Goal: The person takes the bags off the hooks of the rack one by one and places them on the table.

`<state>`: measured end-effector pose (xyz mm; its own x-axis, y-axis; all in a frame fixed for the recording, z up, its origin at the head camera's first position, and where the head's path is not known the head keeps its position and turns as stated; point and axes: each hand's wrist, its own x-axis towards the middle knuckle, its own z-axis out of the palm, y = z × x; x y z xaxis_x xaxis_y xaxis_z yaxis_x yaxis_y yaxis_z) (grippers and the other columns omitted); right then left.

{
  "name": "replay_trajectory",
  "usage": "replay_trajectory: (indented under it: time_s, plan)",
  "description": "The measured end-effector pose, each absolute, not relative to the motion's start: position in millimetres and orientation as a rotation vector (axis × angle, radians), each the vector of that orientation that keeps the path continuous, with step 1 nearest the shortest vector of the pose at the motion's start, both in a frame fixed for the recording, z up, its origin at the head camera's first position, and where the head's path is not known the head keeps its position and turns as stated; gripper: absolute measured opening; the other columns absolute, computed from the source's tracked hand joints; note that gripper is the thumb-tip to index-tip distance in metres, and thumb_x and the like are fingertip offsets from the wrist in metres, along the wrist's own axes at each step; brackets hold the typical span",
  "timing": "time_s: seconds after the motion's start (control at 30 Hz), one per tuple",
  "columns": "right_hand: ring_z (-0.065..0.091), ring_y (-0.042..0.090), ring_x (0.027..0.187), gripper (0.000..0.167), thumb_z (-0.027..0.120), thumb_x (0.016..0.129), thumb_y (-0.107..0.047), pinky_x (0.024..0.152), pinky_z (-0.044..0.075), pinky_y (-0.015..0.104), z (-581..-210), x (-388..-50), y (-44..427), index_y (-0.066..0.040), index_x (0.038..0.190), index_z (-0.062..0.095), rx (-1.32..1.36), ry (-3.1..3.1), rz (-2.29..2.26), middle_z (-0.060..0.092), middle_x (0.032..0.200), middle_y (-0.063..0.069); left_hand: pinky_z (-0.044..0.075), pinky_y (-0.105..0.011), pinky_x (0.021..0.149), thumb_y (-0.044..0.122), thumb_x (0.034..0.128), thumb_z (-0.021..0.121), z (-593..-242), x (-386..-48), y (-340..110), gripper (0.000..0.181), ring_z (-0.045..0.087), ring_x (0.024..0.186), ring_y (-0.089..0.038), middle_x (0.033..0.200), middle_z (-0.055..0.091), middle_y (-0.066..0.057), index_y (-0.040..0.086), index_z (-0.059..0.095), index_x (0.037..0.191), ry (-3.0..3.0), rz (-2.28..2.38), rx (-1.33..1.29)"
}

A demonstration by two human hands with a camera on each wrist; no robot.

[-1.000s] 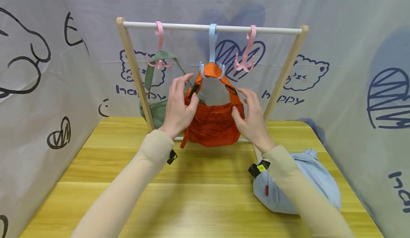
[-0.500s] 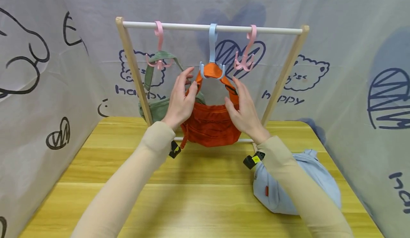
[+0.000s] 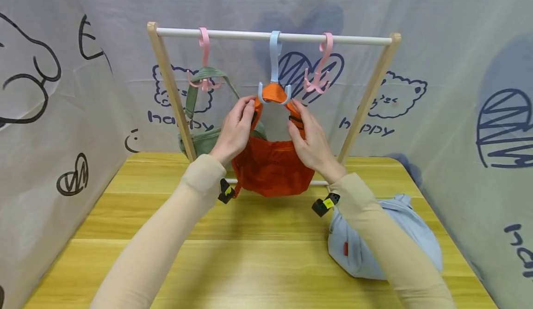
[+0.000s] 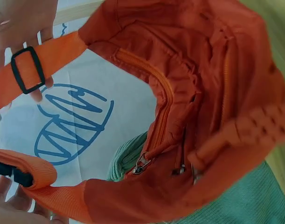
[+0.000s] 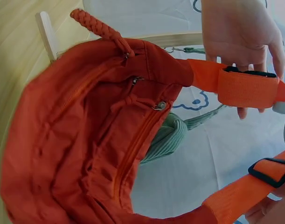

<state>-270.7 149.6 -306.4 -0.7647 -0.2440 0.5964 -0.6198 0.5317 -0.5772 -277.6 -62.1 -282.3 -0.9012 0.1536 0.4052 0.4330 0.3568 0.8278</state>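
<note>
An orange-red shoulder bag (image 3: 272,168) hangs by its strap (image 3: 274,91) from the prongs of a light blue hook (image 3: 275,59). My left hand (image 3: 233,131) holds the strap's left side near the black buckle (image 5: 249,71), fingers behind it and thumb towards me. On the strap's other side my right hand (image 3: 310,140) holds it by the black slider (image 4: 28,70), fingers likewise behind. The bag's zips and braided pull (image 5: 98,25) show in the right wrist view. Both wrist views show the strap passing between the hands.
A wooden rack with a white bar (image 3: 241,34) carries the hooks. A green corduroy bag (image 3: 204,142) hangs from the left pink hook (image 3: 204,50), behind the orange one. The right pink hook (image 3: 318,75) bears nothing. A light blue bag (image 3: 362,244) lies on the table (image 3: 233,262) at right.
Both hands have shifted inward and up along the strap, and now hold it. The orange bag has dropped slightly and come a little nearer. The green and blue bags have stayed put.
</note>
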Motion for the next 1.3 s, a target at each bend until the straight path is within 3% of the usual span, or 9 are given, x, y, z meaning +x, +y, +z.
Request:
replay_trajectory:
  time_s: [0.17, 0.27, 0.33, 0.4, 0.5, 0.63, 0.73, 1.07, 1.3]
  plan:
    - [0.060, 0.032, 0.121, 0.050, 0.040, 0.108, -0.025, 0.104, 0.049, 0.049, -303, -272, 148, -0.014, 0.156, 0.036, 0.699, -2.342, 1.260, 0.059, 0.140, 0.019, 0.041, -0.043, 0.101, 0.042, 0.1102, 0.027, -282, -277, -62, 0.047, 0.052, 0.116, -0.027, 0.128, 0.058, -0.011, 0.015, 0.053, 0.140, -2.396, -1.558, -0.521]
    - [0.063, 0.034, 0.114, 0.046, 0.035, 0.110, -0.024, 0.101, 0.051, 0.050, -300, -273, 146, -0.010, 0.153, 0.041, 0.702, -2.329, 1.384, 0.061, 0.135, 0.021, 0.040, -0.042, 0.100, 0.044, 0.1101, 0.026, -283, -277, -63, 0.048, 0.051, 0.115, -0.026, 0.125, 0.057, -0.010, 0.015, 0.054, 0.138, -2.417, -1.567, -0.537]
    - [0.064, 0.034, 0.108, 0.045, 0.032, 0.111, -0.022, 0.100, 0.052, 0.050, -297, -274, 145, -0.004, 0.150, 0.045, 0.708, -2.301, 1.504, 0.060, 0.135, 0.023, 0.039, -0.040, 0.094, 0.046, 0.1099, 0.025, -283, -277, -63, 0.048, 0.050, 0.106, -0.025, 0.114, 0.056, -0.010, 0.013, 0.056, 0.128, -2.424, -1.589, -0.558]
    - [0.064, 0.031, 0.104, 0.047, 0.028, 0.112, -0.023, 0.099, 0.053, 0.046, -295, -276, 144, 0.001, 0.147, 0.047, 0.688, -2.270, 1.629, 0.058, 0.136, 0.024, 0.036, -0.038, 0.085, 0.048, 0.1096, 0.025, -284, -278, -63, 0.049, 0.046, 0.092, -0.026, 0.098, 0.050, -0.010, 0.010, 0.055, 0.116, -2.429, -1.620, -0.588]
    - [0.061, 0.023, 0.095, 0.052, 0.025, 0.112, -0.027, 0.092, 0.054, 0.035, -292, -277, 142, 0.007, 0.141, 0.050, 0.637, -2.227, 1.788, 0.060, 0.122, 0.026, 0.033, -0.037, 0.079, 0.049, 0.1093, 0.028, -284, -278, -62, 0.047, 0.039, 0.079, -0.027, 0.085, 0.041, -0.009, 0.009, 0.052, 0.106, -2.436, -1.663, -0.630]
    - [0.061, 0.016, 0.083, 0.054, 0.026, 0.111, -0.033, 0.082, 0.053, 0.024, -288, -278, 141, 0.008, 0.132, 0.056, 0.546, -2.217, 1.891, 0.060, 0.095, 0.015, 0.036, -0.037, 0.083, 0.049, 0.1082, 0.035, -284, -279, -60, 0.044, 0.046, 0.090, -0.024, 0.098, 0.050, -0.006, 0.012, 0.056, 0.119, -2.462, -1.662, -0.635]
    - [0.062, 0.013, 0.076, 0.055, 0.030, 0.110, -0.039, 0.075, 0.053, 0.022, -285, -278, 140, 0.005, 0.124, 0.060, 0.475, -2.224, 1.950, 0.059, 0.088, 0.006, 0.038, -0.039, 0.087, 0.049, 0.1070, 0.039, -282, -280, -60, 0.045, 0.049, 0.101, -0.025, 0.113, 0.053, -0.007, 0.013, 0.056, 0.125, -2.487, -1.644, -0.626]
    - [0.055, 0.014, 0.075, 0.042, 0.044, 0.106, -0.042, 0.067, 0.049, 0.020, -278, -278, 133, -0.005, 0.107, 0.064, 0.319, -2.195, 2.026, 0.057, 0.088, 0.006, 0.046, -0.041, 0.091, 0.044, 0.1033, 0.053, -278, -280, -62, 0.042, 0.054, 0.107, -0.029, 0.129, 0.055, -0.013, 0.013, 0.055, 0.132, -2.516, -1.627, -0.613]
    - [0.055, 0.012, 0.081, 0.035, 0.056, 0.101, -0.040, 0.068, 0.050, 0.022, -277, -280, 129, -0.006, 0.102, 0.065, 0.249, -2.074, 2.031, 0.061, 0.089, -0.008, 0.048, -0.039, 0.090, 0.037, 0.0980, 0.065, -279, -280, -66, 0.050, 0.056, 0.108, -0.027, 0.139, 0.052, -0.009, 0.018, 0.049, 0.142, -2.531, -1.657, -0.590]
